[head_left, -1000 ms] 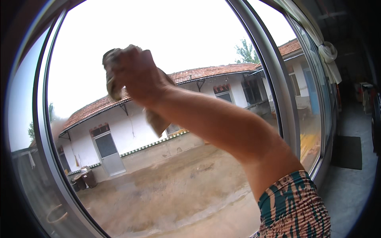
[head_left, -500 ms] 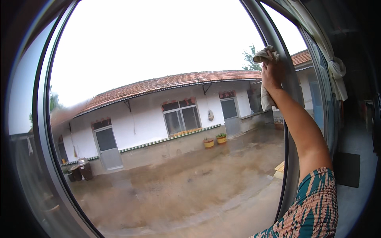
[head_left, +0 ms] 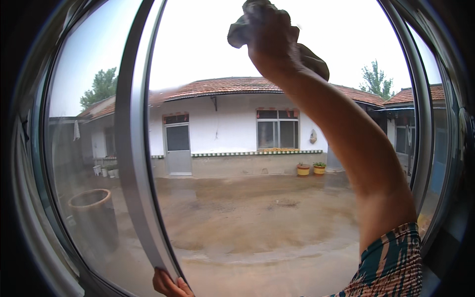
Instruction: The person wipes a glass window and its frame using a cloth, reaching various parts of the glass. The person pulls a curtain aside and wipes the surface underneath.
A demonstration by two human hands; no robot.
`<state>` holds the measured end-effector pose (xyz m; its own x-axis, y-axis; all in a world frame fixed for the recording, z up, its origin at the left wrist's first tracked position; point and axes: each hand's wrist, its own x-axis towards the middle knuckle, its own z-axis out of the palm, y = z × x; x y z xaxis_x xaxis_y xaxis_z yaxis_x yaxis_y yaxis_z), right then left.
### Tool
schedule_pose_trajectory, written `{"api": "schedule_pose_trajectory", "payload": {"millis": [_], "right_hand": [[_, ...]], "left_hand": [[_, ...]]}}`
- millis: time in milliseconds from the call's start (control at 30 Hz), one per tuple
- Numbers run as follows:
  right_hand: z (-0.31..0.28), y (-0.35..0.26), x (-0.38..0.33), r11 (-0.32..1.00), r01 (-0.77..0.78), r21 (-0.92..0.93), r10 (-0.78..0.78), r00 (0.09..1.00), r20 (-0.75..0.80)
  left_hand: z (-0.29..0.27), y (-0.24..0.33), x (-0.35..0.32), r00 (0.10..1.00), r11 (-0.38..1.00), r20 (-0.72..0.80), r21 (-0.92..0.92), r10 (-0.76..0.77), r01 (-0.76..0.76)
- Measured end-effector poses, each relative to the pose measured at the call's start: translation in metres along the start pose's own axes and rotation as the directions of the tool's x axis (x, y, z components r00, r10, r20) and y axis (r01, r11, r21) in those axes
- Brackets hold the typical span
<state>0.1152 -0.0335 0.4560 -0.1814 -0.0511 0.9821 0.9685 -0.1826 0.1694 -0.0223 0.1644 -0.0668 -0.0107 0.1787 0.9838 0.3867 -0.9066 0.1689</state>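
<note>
The cloth [head_left: 277, 34] is looking dark grey-brown, crumpled and soft, bunched in a lump high on the window glass [head_left: 237, 148]. The right hand [head_left: 271, 42] is clenching it and pressing it to the smooth pane. The left hand [head_left: 168, 284] is gripping the bottom of the pale metal frame bar [head_left: 132, 163], which is looking curved. Outside, a round clay pot [head_left: 94, 213] is standing in the yard. Half a second ago the cloth was at the right frame; now it is sitting near the top middle.
</note>
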Motion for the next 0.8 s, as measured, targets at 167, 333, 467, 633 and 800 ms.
{"api": "schedule_pose_trajectory", "payload": {"millis": [167,333,467,633,800], "right_hand": [[0.09,-0.044,-0.05,0.746,0.458,-0.484,-0.45,0.882,0.141],[0.083,-0.06,-0.138,0.721,0.643,-0.259,-0.598,0.766,0.235],[0.028,-0.065,-0.225,0.611,0.767,-0.193,-0.608,0.612,0.507],[0.003,-0.046,-0.241,0.482,0.824,-0.299,-0.649,0.565,0.509],[-0.023,0.023,-0.109,0.666,0.558,-0.495,-0.513,0.824,0.238]], "left_hand": [[-0.005,-0.001,-0.015,0.982,0.995,0.188,-0.091,-0.021,0.039],[-0.018,-0.008,-0.005,0.977,0.99,0.21,-0.14,0.044,-0.015],[-0.016,-0.007,0.0,0.978,0.976,0.2,-0.219,0.06,-0.015],[-0.019,-0.016,0.007,0.976,0.971,0.205,-0.238,0.078,-0.028],[-0.018,-0.009,0.004,0.974,0.967,0.199,-0.249,0.104,-0.052]]}}
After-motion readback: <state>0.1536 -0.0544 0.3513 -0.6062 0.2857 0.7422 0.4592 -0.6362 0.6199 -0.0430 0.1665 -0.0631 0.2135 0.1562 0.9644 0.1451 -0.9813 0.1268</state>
